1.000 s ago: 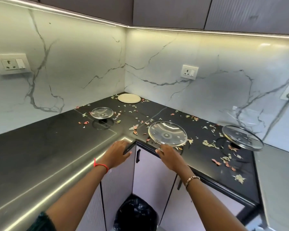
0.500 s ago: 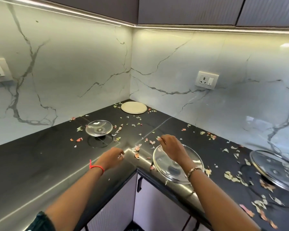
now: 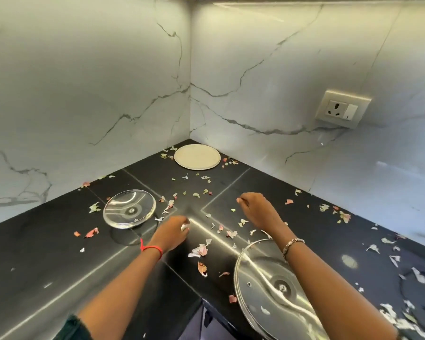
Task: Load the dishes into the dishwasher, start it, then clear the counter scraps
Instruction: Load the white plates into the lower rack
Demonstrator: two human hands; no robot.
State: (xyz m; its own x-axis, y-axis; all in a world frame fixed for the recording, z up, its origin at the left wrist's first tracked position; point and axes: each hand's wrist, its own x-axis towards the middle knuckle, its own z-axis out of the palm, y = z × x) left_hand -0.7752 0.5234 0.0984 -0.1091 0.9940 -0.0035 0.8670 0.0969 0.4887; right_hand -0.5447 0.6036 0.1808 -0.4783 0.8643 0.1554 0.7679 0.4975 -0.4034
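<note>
Picking scraps at the counter corner!
Left hand point(image 3: 173, 233) closes its grip on a pale scrap point(image 3: 183, 227). Right hand point(image 3: 257, 213) is curled, contents I cannot tell. The scraps point(image 3: 201, 250) lie scattered over the counter point(image 3: 47, 253) around a glass lid point(image 3: 129, 208). Sweeping them into one pile should beat pinching singly.

Home kitchen corner: black counter point(image 3: 47, 261), marble-look backsplash point(image 3: 84, 94), glass pot lid point(image 3: 129, 209), plate point(image 3: 197, 157), probably vegetable scraps point(image 3: 201, 250).
</note>
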